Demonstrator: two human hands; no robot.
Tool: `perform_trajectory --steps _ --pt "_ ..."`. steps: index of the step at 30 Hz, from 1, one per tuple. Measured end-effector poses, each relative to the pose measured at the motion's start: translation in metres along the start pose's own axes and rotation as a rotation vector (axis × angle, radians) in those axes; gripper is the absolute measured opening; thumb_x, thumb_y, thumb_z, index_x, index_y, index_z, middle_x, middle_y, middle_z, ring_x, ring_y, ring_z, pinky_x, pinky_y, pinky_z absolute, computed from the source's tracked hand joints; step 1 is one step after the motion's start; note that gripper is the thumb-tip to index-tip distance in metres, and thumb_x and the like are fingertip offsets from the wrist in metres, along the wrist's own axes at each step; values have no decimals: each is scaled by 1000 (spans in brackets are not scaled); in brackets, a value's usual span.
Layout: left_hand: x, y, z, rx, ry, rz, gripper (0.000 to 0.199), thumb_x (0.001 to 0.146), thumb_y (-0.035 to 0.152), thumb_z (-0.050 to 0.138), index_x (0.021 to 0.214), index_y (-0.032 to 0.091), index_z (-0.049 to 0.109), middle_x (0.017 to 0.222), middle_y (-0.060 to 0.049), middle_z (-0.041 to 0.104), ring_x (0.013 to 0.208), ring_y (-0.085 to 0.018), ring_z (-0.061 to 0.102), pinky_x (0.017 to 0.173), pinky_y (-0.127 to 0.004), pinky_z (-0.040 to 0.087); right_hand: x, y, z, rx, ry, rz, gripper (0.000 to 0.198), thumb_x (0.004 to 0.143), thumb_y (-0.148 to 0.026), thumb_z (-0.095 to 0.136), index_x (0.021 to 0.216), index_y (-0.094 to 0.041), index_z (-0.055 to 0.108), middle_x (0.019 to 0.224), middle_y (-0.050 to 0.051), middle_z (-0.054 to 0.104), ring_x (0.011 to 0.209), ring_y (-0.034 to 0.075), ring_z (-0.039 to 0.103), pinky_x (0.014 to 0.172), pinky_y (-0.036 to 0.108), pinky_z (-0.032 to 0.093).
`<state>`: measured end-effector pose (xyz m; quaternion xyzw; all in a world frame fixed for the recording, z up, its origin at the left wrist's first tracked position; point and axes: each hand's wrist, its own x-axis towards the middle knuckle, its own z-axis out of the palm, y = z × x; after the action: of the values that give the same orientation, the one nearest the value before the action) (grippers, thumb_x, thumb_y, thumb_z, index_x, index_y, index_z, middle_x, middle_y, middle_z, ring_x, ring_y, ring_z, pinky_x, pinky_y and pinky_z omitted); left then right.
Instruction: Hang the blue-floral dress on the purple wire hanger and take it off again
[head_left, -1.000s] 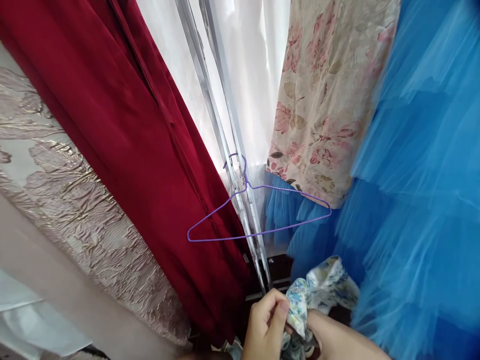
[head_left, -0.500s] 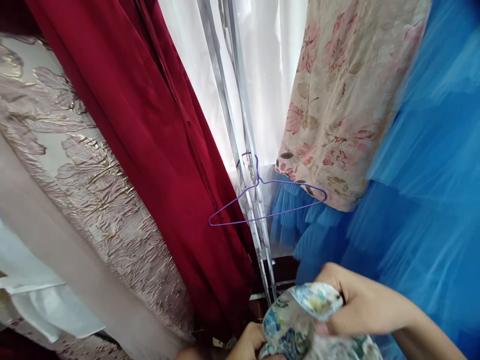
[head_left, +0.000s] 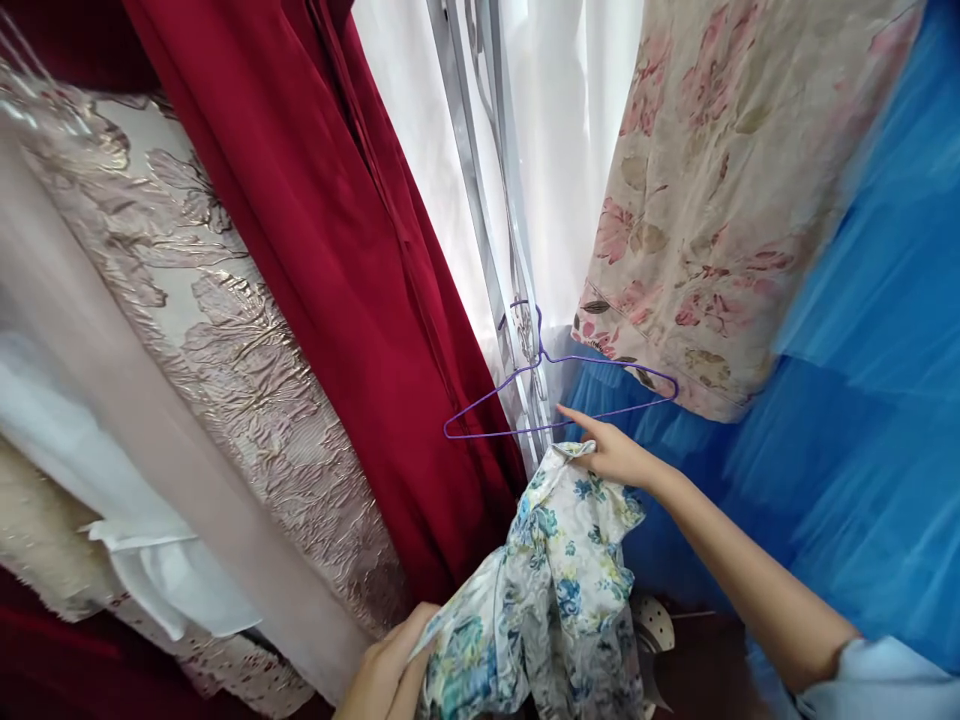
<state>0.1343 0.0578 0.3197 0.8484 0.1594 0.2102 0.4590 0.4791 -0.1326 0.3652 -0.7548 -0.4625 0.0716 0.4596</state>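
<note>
A white garment with blue, green and yellow flowers hangs between my two hands, its kind unclear from its folds. My right hand pinches its upper edge, with the index finger stretched toward the purple hanger. That fingertip is close to the hanger's lower bar; I cannot tell whether they touch. At the bottom, my left hand grips the garment's left side, its fingertips partly hidden by the cloth. The bare hanger hangs by its hook on a metal stand.
To the left hang a dark red cloth and a pinkish brocade garment. A beige garment with pink flowers and blue tulle hang at the right. Behind the stand is a white curtain.
My right hand has risen with the garment's edge toward the hanger, and its index finger now points out. The flowered garment has unfolded upward. My left hand has moved left, still gripping it.
</note>
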Motion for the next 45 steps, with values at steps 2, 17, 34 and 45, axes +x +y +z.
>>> perform_trajectory --steps 2,17,34,45 --pt "7 6 -15 17 25 3 31 88 53 59 81 25 70 76 -5 69 73 -25 64 69 -28 53 0 0 2 -23 -28 -14 67 80 -20 65 146 -19 52 100 7 73 81 21 65 77 32 49" --pt "129 121 -78 362 -61 221 30 98 42 43 89 23 64 104 -5 73 92 -24 66 80 -27 50 -66 -57 -10 -65 -82 -59 63 78 -8 55 138 -23 63 115 9 78 102 31 73 86 34 53" --pt "134 142 -75 389 157 279 35 95 39 48 113 21 72 119 -7 71 110 -26 64 97 -36 48 -57 -58 16 1 -88 -85 70 70 -2 53 136 -22 66 118 7 77 102 30 73 90 34 53" --pt "203 62 -40 551 251 293 33 94 41 38 95 17 62 109 -12 58 110 -28 58 101 -39 44 -64 -57 12 -147 -146 -26 77 70 -1 47 143 -23 59 129 8 72 111 28 71 93 31 51"
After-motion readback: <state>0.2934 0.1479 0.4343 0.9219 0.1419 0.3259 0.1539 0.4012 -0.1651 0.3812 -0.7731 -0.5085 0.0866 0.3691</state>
